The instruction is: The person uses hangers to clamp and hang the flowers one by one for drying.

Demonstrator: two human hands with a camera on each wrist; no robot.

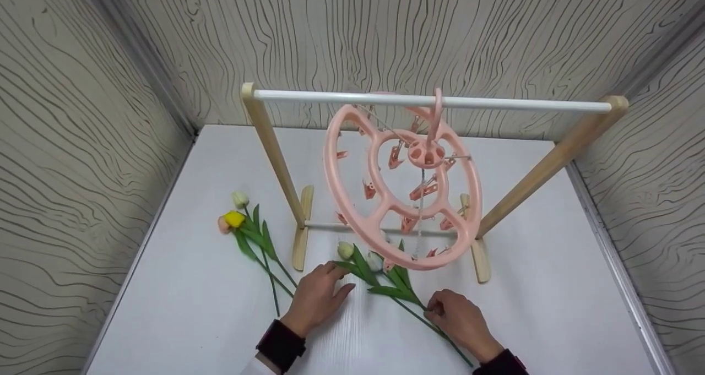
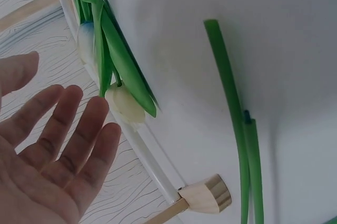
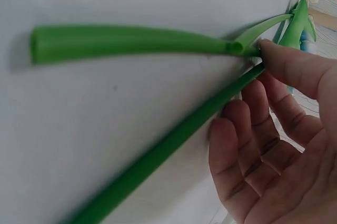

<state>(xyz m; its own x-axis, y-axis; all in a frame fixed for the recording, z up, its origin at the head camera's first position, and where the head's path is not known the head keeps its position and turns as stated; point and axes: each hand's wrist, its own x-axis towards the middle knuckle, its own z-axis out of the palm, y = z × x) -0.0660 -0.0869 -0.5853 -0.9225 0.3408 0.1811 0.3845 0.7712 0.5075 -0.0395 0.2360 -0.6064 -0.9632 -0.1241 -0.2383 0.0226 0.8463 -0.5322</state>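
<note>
My right hand [image 1: 460, 317] pinches a green tulip stem [image 3: 242, 47] between thumb and forefinger. A second stem [image 3: 184, 132] passes just under the fingertips in the right wrist view. These stems lead to a cream tulip [image 1: 346, 250] and a pale tulip with a bluish base [image 2: 87, 42], both lying on the white table [image 1: 182, 287]. My left hand [image 1: 316, 298] has its fingers extended beside the cream tulip, the fingertips close to a leaf [image 2: 126, 66]; whether they touch it I cannot tell. Nothing shows in its palm.
Left of the rack lie a yellow tulip [image 1: 234, 219], a white tulip [image 1: 240, 199] and a pink one [image 1: 224, 224]. A pink clip hanger [image 1: 427, 153] hangs tilted from the white bar [image 1: 341, 97] of a wooden rack [image 1: 275, 160]. Patterned walls [image 1: 330, 33] enclose the table.
</note>
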